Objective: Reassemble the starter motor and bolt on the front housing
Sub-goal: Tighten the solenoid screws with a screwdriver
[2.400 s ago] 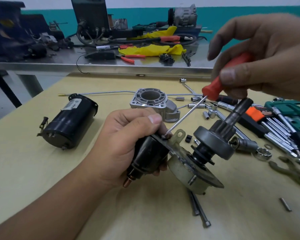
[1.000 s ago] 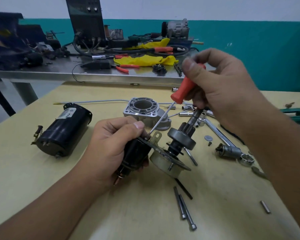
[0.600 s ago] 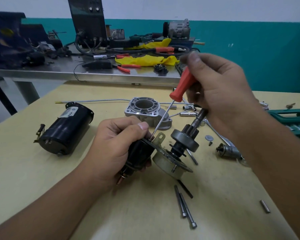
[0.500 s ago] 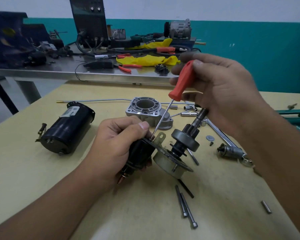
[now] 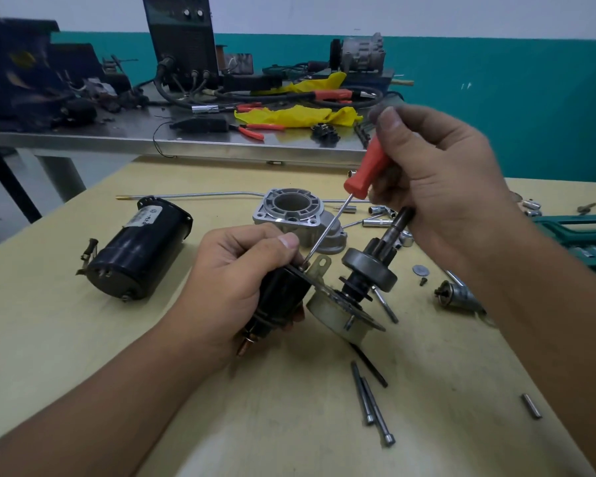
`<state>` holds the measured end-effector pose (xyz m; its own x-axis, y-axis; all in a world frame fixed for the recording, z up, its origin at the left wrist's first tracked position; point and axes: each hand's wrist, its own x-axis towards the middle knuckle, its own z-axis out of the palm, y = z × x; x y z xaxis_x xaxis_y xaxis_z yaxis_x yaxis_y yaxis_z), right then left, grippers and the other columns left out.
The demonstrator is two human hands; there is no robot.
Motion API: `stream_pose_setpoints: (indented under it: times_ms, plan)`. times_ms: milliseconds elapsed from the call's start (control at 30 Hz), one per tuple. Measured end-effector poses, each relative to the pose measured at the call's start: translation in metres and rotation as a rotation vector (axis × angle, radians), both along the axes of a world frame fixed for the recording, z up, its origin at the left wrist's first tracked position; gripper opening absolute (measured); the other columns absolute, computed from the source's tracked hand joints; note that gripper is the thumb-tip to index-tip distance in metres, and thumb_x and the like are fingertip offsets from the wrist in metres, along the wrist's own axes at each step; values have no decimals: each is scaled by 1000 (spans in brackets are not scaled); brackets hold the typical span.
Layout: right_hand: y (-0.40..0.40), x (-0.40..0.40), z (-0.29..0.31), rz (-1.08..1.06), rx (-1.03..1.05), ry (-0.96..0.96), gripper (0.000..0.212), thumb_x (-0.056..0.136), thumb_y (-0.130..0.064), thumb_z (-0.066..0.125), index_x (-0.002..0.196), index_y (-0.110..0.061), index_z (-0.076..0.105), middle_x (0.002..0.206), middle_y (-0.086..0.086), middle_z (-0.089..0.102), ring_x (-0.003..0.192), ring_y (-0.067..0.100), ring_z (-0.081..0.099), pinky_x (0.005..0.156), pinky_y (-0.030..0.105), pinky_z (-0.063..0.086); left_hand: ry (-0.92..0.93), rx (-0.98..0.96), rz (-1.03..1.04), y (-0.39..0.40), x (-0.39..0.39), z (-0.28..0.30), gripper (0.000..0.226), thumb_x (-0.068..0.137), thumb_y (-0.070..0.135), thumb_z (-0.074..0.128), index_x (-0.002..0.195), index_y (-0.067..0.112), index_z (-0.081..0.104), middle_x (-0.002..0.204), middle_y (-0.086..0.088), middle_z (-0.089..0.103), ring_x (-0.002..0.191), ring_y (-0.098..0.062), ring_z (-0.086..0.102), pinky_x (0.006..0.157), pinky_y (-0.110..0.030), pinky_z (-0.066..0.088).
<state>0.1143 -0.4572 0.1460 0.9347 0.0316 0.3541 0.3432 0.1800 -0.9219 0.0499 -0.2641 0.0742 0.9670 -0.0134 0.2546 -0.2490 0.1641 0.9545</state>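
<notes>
Gripping solenoid [image 5: 279, 297], left hand [image 5: 234, 277]; right hand [image 5: 437, 187] pinching screwdriver [image 5: 367, 170], tip down-left; pinion shaft [image 5: 398, 223] pointing up-right.

From my remote seat, much of the black solenoid [image 5: 283, 297] is buried under my left hand [image 5: 234, 284], so I cannot see how far the fingers wrap behind it. The upper end of the red screwdriver [image 5: 367, 173] handle vanishes inside my right hand [image 5: 441, 187], whose raised fingertip is smeared by motion blur. The tip meets the plate just beside my left thumb, too small for me to tell whether it sits in a screw. The green tool case [image 5: 578, 232] is cut off by the right edge. The label on the black motor body [image 5: 138, 256] is unreadable. The ratchet [image 5: 458, 296] handle disappears under my right forearm.
</notes>
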Motion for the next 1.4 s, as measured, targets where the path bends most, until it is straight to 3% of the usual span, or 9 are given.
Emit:
stream_pose_setpoints:
  times_ms: [167, 333, 500, 700, 767, 867, 1067, 1267, 1400]
  plan:
    - [-8, 2, 3, 75, -28, 17, 21, 101, -6, 56, 118, -7, 68, 97, 10, 76, 99, 38, 74, 90, 64, 56, -5, 20, 10, 1, 1, -1, 28, 85, 20, 64, 70, -3, 66, 68, -32, 58, 43, -37, 59, 43, -38, 52]
    - [-7, 2, -1, -25, -34, -59, 18, 87, -24, 71, 100, -13, 71, 72, 1, 65, 59, 20, 55, 61, 38, 54, -4, 27, 12, 0, 1, 0, 28, 85, 21, 65, 72, -4, 67, 71, -37, 55, 45, -38, 59, 43, -38, 53]
    - [-19, 5, 5, 153, -138, -66, 25, 102, -9, 52, 123, -10, 66, 95, 11, 76, 81, 28, 70, 65, 33, 54, 15, 40, 16, 3, 3, -1, 31, 84, 22, 65, 74, -7, 65, 69, -32, 58, 48, -38, 60, 51, -45, 53]
    - [-21, 9, 0, -74, -308, -126, 25, 90, -39, 65, 91, -15, 74, 68, 5, 67, 55, 19, 51, 56, 35, 44, -1, 50, 7, 4, 3, -1, 33, 85, 21, 65, 74, -10, 63, 67, -30, 59, 45, -38, 60, 48, -44, 52]
    - [-25, 9, 3, 17, -331, -61, 27, 104, -29, 53, 101, -11, 73, 79, 12, 71, 62, 25, 56, 61, 39, 46, -8, 58, 0, 5, 3, 0, 31, 86, 21, 65, 71, -7, 64, 65, -23, 61, 44, -38, 60, 46, -41, 52]
    - [-32, 6, 10, 242, -236, -48, 28, 92, -10, 58, 119, -6, 67, 94, 16, 73, 65, 24, 62, 61, 33, 50, -13, 50, 7, 6, 3, 2, 31, 86, 20, 65, 71, -7, 63, 65, -23, 60, 44, -39, 60, 44, -38, 52]
    - [-31, 6, 6, 1, -413, -118, 32, 80, -41, 69, 86, -9, 70, 65, 8, 71, 40, 13, 47, 39, 22, 40, -28, 57, 9, 8, 4, 4, 28, 86, 20, 63, 68, -2, 65, 63, -23, 59, 44, -40, 60, 41, -35, 52]
    - [-49, 6, 17, 316, -408, -15, 30, 78, -12, 65, 107, -8, 71, 98, 15, 74, 67, 19, 66, 64, 26, 58, -35, 77, 8, 11, 5, 6, 24, 87, 21, 63, 67, 8, 71, 62, -17, 62, 43, -40, 61, 39, -34, 52]
    - [-57, 8, 21, 333, -454, -42, 29, 76, -8, 66, 105, -7, 71, 90, 19, 71, 62, 19, 60, 59, 24, 55, -57, 114, 3, 14, 5, 6, 24, 86, 21, 65, 68, 6, 71, 64, -18, 61, 44, -41, 61, 41, -36, 53]
